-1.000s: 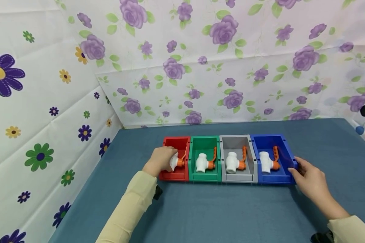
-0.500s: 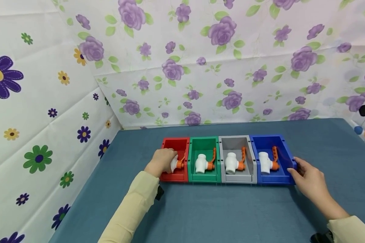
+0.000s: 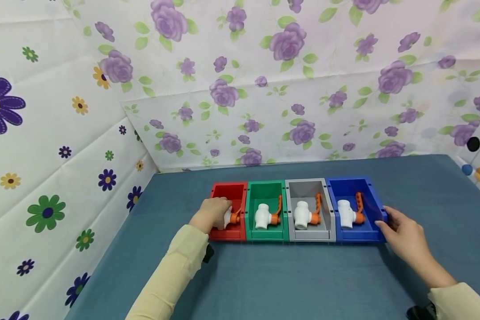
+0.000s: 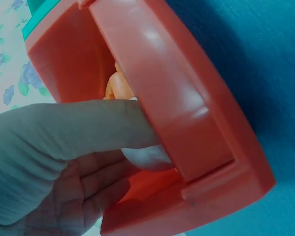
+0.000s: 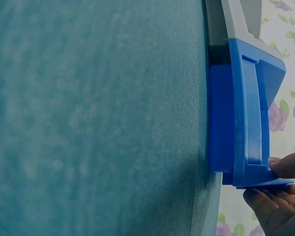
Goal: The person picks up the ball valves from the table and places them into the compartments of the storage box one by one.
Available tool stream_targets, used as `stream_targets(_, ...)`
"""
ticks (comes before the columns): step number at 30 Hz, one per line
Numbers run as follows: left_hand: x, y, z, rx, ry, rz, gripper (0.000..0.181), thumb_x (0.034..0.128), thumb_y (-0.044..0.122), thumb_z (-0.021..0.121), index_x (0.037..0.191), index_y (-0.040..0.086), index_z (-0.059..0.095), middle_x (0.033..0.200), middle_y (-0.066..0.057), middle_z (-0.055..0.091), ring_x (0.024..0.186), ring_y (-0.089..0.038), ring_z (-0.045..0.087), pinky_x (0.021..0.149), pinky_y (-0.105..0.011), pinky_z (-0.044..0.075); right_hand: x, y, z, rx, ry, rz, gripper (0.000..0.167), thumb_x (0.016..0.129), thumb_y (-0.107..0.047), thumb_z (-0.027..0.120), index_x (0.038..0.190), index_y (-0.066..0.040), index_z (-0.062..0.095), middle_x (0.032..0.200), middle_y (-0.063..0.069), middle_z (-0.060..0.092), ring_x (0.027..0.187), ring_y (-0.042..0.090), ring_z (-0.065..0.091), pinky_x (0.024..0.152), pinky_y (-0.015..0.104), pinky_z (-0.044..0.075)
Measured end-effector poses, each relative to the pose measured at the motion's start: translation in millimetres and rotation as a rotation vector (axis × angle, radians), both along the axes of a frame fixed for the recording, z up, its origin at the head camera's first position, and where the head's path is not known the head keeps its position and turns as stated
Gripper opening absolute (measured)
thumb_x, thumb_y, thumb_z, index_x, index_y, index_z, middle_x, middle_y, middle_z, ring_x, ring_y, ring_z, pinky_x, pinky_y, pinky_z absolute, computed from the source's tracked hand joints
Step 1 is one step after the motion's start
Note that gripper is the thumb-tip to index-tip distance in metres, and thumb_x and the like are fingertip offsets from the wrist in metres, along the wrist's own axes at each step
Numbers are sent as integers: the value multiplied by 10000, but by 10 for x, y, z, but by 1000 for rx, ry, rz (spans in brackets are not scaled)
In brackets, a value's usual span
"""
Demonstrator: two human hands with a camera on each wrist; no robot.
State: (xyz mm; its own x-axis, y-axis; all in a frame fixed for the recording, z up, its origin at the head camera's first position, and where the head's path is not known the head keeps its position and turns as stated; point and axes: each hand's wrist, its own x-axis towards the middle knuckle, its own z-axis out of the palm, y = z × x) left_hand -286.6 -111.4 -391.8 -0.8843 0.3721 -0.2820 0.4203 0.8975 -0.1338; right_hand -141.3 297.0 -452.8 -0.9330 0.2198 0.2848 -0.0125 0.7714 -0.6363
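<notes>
A red bin stands at the left end of a joined row, with my left hand reaching into it. That hand pinches a white ball valve with an orange handle; in the left wrist view the thumb crosses the white body and hides much of it. At the row's other end, my right hand grips the outer wall of the blue bin. Its thumb lies inside the wall, with the fingers outside. Another white valve lies in the blue bin.
Between the end bins sit a green bin and a grey bin, each holding one similar valve. The blue-green tablecloth spreads around the row. Flowered sheets hang behind and at the left.
The head view has shifted slightly, so the bins appear a little further left. Both hands keep their places at the red and blue bins.
</notes>
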Motion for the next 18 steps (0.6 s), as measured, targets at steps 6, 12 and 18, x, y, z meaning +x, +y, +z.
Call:
stream_targets(6, -2, 11, 32, 6, -30, 21, 675, 695, 99, 818, 1317, 84, 557, 1247, -88, 592, 1084, -238, 531, 924, -432, 494, -13, -16, 4, -9, -23, -10, 465, 936, -88, 577, 1277, 200, 445, 1148, 432, 525, 990, 526, 584, 664, 503, 545)
stream_targets(12, -13, 20, 54, 6, -19, 25, 671, 699, 95, 815, 1318, 90, 557, 1253, -82, 587, 1100, -233, 527, 932, -431, 491, -37, -6, 1, -14, -22, -17, 479, 941, -110, 576, 1281, 199, 441, 1152, 435, 519, 999, 533, 576, 673, 513, 541)
stream_targets(18, -2, 5, 6, -3, -21, 19, 691, 689, 113, 822, 1326, 94, 554, 1254, -84, 585, 1096, -225, 525, 896, -411, 516, -50, -3, 0, -14, -32, -17, 480, 936, -106, 580, 1277, 204, 442, 1158, 434, 516, 1008, 532, 573, 686, 514, 540)
